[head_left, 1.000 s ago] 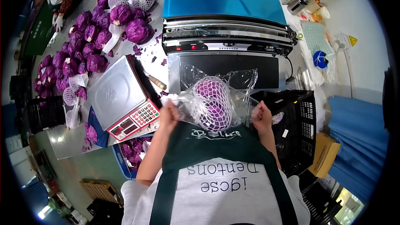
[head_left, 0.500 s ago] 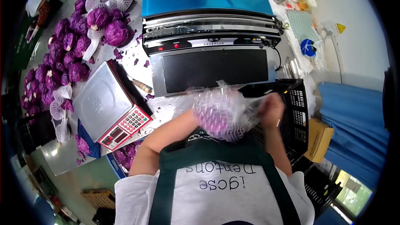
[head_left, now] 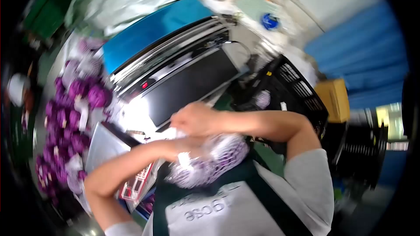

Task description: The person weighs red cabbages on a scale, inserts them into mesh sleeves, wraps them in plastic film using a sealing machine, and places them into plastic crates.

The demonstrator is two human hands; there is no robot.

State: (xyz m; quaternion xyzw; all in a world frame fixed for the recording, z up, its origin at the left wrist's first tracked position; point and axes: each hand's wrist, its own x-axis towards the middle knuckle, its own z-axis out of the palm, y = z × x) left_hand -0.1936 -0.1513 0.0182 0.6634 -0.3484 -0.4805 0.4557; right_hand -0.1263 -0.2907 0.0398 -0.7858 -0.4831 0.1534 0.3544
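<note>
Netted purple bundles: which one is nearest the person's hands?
The netted bundle in front of the green apron, at the left hand and right hand; other netted pieces lie apart, in the black crate and among the cabbages.

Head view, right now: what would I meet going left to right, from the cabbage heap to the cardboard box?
Heap of purple cabbages → scale → netted bundle at the hands → black crate → cardboard box.
</note>
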